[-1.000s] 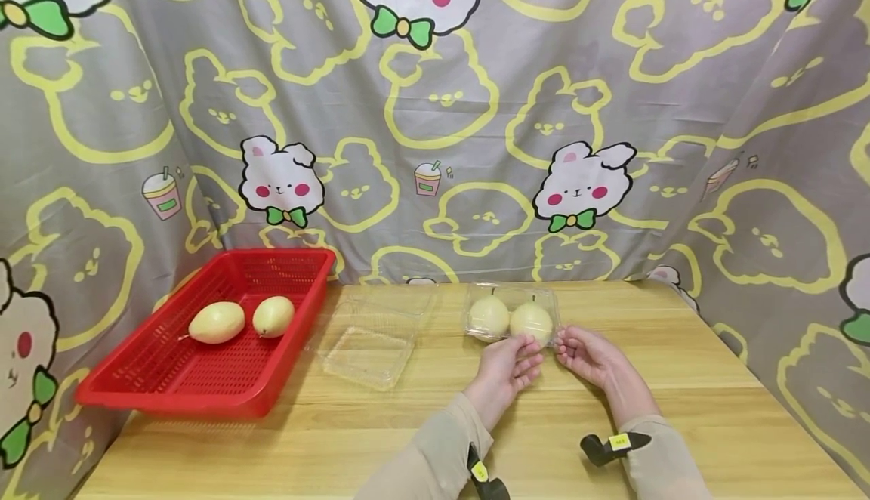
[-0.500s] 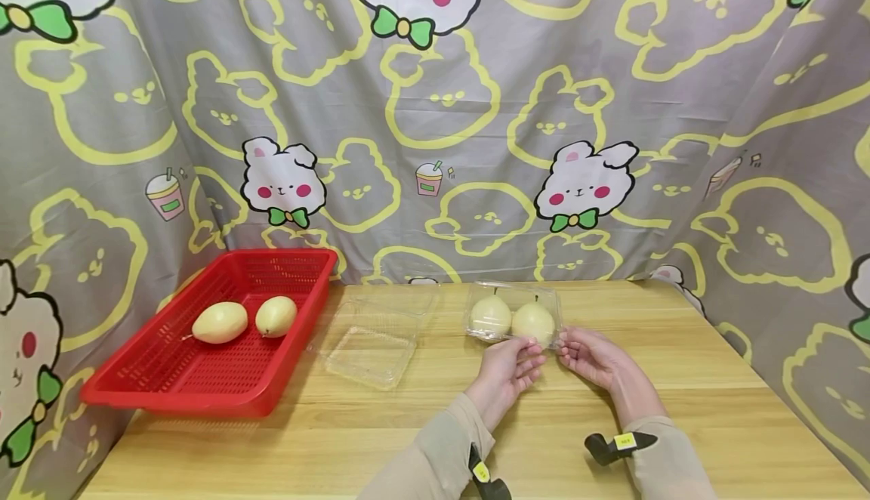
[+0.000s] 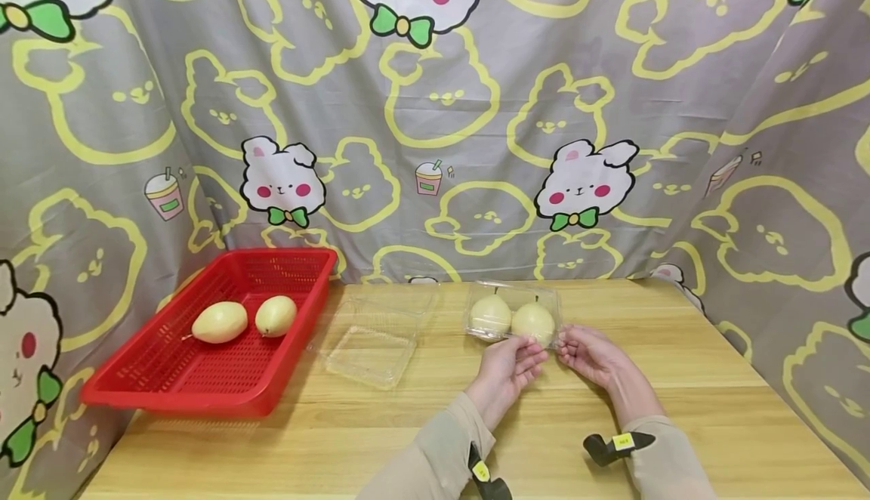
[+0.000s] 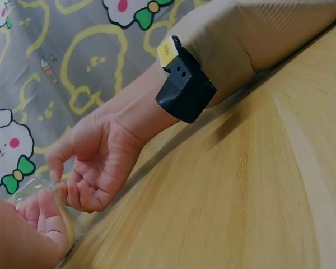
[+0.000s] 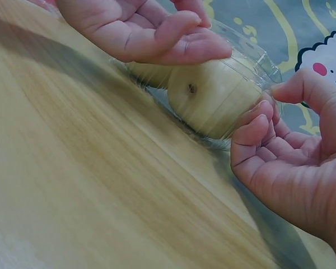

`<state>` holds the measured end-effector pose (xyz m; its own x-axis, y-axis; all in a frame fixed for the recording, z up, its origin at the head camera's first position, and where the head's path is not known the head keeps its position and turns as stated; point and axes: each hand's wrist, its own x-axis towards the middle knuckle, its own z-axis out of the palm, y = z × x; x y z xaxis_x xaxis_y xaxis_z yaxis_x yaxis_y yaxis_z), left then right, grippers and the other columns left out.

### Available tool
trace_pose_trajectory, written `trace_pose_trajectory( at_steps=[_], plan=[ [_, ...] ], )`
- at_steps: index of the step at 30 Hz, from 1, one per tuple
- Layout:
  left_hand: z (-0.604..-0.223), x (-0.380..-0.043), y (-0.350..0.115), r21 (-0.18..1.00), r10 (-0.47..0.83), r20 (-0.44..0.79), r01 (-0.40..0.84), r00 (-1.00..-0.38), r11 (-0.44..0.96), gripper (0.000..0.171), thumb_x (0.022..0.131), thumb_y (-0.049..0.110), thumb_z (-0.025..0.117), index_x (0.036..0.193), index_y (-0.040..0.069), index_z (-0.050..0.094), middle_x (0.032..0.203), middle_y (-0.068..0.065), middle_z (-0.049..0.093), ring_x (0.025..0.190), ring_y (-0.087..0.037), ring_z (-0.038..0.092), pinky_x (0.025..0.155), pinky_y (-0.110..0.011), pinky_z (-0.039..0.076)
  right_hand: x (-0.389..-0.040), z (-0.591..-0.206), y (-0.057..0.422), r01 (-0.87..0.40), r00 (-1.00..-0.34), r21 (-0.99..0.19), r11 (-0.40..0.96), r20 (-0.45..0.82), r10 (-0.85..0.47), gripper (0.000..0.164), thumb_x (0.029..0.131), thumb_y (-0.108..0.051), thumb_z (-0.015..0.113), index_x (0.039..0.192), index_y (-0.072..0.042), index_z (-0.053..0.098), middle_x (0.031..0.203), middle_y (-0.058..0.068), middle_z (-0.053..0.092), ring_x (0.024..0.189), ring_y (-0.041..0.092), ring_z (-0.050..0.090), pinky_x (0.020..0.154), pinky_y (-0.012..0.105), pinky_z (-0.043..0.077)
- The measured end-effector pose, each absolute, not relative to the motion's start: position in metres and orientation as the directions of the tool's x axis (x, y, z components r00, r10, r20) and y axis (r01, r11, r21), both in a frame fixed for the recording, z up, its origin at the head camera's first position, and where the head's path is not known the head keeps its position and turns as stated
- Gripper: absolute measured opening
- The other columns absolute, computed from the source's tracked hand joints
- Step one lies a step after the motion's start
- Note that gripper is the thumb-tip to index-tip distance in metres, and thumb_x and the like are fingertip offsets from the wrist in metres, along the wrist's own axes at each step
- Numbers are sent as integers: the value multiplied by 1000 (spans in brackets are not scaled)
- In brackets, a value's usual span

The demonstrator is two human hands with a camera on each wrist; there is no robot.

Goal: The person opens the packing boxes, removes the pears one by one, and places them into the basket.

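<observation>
A clear plastic clamshell box (image 3: 513, 288) holding two pale yellow pears (image 3: 491, 316) stands at the back of the table, right of the middle, its lid down over them. My left hand (image 3: 506, 371) is at its front edge, thumb on top and loosely bent fingers below, pinching the rim. At the right front corner, my right hand (image 3: 593, 356) grips the rim between thumb and curled fingers. In the right wrist view the near pear (image 5: 213, 98) shows through the plastic, and the left hand (image 5: 151, 33) partly covers the box.
Left of the hands lies a second clear plastic box (image 3: 370, 353), its lid raised. Farther left, a red perforated basket (image 3: 197, 398) holds two more pears (image 3: 220, 322). A patterned curtain (image 3: 381, 205) hangs behind and beside the wooden table (image 3: 306, 455).
Both hands keep to the box's front edge, with the right fingers shifting only slightly at the corner. The view moved slightly between the first two frames. Nothing else has visibly moved.
</observation>
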<state>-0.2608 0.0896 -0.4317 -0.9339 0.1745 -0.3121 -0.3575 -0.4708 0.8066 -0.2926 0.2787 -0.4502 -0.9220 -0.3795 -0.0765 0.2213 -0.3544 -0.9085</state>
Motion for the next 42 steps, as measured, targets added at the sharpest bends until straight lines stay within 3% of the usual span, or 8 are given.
trace_pose_trajectory(
  at_steps=[10,17,20,28,42],
  plan=[
    [-432,-264,92,883,115,-253,-278,-961,-378,16,87,10,58,93,0,70,85,-11,75,71,-14,71,62,-24,56,-294,-450,281,232,-909,-905,-358,-71,-410,33,96,3,33,83,-12,58,75,-4,61,71,6,57,66,17,50],
    [-429,-266,88,853,170,-277,-323,-946,-409,23,92,14,59,103,-4,67,100,-19,73,87,-21,73,77,-30,59,-295,-448,280,242,-906,-907,-344,-85,-414,35,97,3,31,82,-12,59,75,-3,60,71,6,56,66,17,50],
    [-426,-265,88,839,171,-290,-337,-941,-427,24,94,16,59,103,-4,67,99,-18,73,88,-21,72,79,-30,59,-295,-447,280,250,-906,-906,-342,-94,-414,36,97,3,30,82,-12,60,75,-3,60,71,6,57,66,17,50],
    [-427,-269,89,872,147,-250,-289,-957,-395,16,89,8,56,92,-2,68,80,-8,73,69,-14,70,73,-29,60,-293,-443,276,260,-910,-904,-340,-111,-401,34,95,5,33,81,-11,60,74,-2,61,70,8,57,66,18,49],
    [-431,-272,87,860,192,-257,-315,-947,-402,18,92,10,57,97,-3,68,84,-8,73,75,-14,70,75,-28,59,-294,-443,272,248,-922,-907,-341,-112,-372,29,92,4,37,79,-10,58,71,-3,61,68,7,56,64,18,49]
  ],
)
